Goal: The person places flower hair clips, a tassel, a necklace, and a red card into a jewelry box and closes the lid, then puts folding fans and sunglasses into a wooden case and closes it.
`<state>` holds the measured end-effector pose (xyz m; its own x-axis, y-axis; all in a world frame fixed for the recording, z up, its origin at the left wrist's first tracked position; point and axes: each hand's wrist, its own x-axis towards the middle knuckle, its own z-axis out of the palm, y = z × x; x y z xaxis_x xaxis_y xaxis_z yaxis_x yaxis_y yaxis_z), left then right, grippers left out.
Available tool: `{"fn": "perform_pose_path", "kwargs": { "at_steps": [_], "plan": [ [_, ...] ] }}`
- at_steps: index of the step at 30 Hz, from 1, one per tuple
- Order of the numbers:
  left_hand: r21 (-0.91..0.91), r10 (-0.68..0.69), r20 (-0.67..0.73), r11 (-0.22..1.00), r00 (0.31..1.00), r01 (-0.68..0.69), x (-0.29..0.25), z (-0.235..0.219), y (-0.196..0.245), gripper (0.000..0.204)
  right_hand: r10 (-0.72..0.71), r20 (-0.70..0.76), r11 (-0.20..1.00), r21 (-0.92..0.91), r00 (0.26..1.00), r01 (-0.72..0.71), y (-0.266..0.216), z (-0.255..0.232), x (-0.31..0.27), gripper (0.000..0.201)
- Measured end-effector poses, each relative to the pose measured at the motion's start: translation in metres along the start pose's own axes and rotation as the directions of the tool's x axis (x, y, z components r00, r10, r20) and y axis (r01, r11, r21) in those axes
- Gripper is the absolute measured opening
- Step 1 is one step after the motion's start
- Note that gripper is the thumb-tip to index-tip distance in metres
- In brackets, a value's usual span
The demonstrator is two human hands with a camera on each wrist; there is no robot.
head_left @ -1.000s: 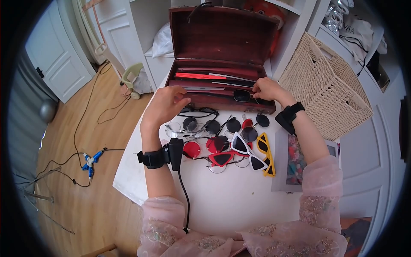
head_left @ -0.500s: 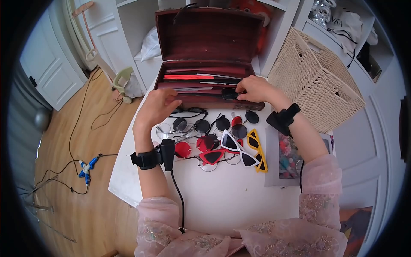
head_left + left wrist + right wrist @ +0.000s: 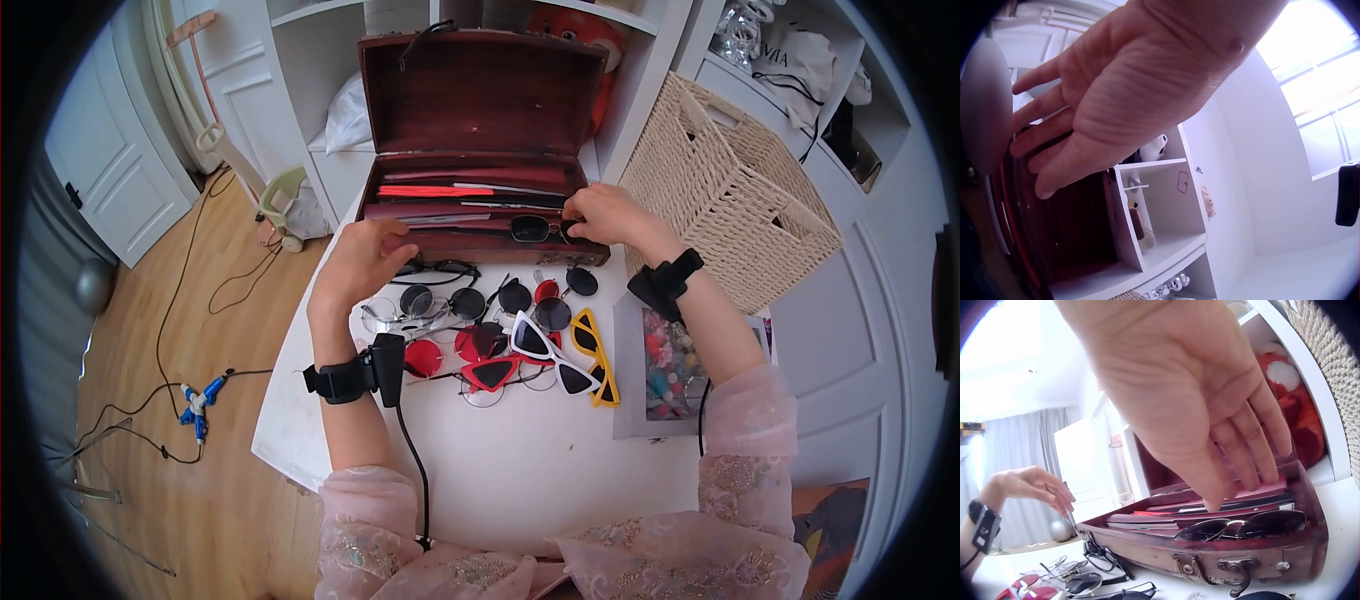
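Note:
In the head view, dark sunglasses (image 3: 530, 229) lie along the front of the open dark-red case (image 3: 440, 246). The right hand (image 3: 612, 214) is at their right lens, partly covering it; in the right wrist view that hand (image 3: 1179, 394) hangs over the sunglasses (image 3: 1272, 525) with fingers extended. Whether its fingertips touch them cannot be told. At the case's left front corner, the left hand (image 3: 355, 262) has its fingers loosely bent. The left wrist view shows this hand (image 3: 1110, 100) with spread fingers and no visible grip on anything.
Several glasses lie before the case, including white (image 3: 532, 337), yellow (image 3: 596, 355) and red-rimmed (image 3: 490, 374) pairs. A flat grey box (image 3: 628, 395) sits right of them. The woven basket (image 3: 735, 190) stands beyond the right hand. Shelves rise behind the case; a cable hangs from the left wrist.
The head view has shifted, moving the case leftward in the picture. Since the last earlier frame, the right fingers have drawn slightly rightward, showing more of the right lens. The left hand stays by the left corner.

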<state>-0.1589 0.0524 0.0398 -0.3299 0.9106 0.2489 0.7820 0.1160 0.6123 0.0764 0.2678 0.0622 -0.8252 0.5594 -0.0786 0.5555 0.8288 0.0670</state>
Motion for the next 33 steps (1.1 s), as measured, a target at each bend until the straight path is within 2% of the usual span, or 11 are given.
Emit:
{"fn": "perform_pose_path", "kwargs": {
  "at_steps": [5, 8, 10, 14, 22, 26, 28, 32, 33],
  "plan": [
    [0.009, -0.031, 0.001, 0.999, 1.0, 0.031, -0.001, -0.001, 0.001, 0.031, -0.046, -0.097, 0.996, -0.076, 0.994, 0.039, -0.007, 0.004, -0.001, 0.024],
    [0.02, -0.013, 0.004, 1.0, 1.0, 0.013, 0.0, 0.0, -0.001, 0.031, -0.052, -0.104, 0.998, -0.046, 0.993, 0.048, -0.012, 0.001, -0.002, 0.023],
    [0.038, -0.001, 0.016, 0.999, 1.0, 0.0, 0.001, 0.001, -0.003, 0.032, -0.104, -0.187, 0.994, -0.042, 0.977, 0.098, -0.015, -0.001, -0.005, 0.022],
    [0.043, 0.014, 0.029, 0.999, 0.999, -0.015, 0.001, 0.002, -0.005, 0.031, -0.107, -0.249, 0.993, 0.02, 0.962, 0.115, -0.024, 0.0, -0.011, 0.022],
    [0.042, 0.025, 0.026, 0.999, 0.999, -0.026, 0.002, 0.004, -0.005, 0.03, 0.042, -0.385, 0.985, 0.173, 0.922, 0.027, -0.033, 0.001, -0.024, 0.017],
    [0.054, 0.027, 0.024, 0.998, 0.999, -0.028, 0.001, 0.006, -0.001, 0.029, 0.089, -0.459, 0.987, 0.161, 0.884, -0.016, -0.042, -0.001, -0.037, 0.017],
    [0.07, 0.044, 0.029, 0.996, 0.999, -0.046, 0.003, 0.009, 0.002, 0.029, 0.075, -0.524, 0.997, 0.06, 0.849, -0.051, -0.051, -0.001, -0.047, 0.016],
    [0.045, 0.083, 0.029, 0.995, 0.996, -0.085, 0.003, 0.016, 0.012, 0.029, 0.111, -0.514, 0.992, 0.11, 0.851, -0.063, -0.062, 0.0, -0.068, 0.015],
    [0.028, 0.09, 0.033, 0.995, 0.995, -0.091, 0.003, 0.018, 0.015, 0.028, 0.145, -0.523, 0.982, 0.177, 0.84, -0.059, -0.062, 0.002, -0.072, 0.018]
  ]
}}
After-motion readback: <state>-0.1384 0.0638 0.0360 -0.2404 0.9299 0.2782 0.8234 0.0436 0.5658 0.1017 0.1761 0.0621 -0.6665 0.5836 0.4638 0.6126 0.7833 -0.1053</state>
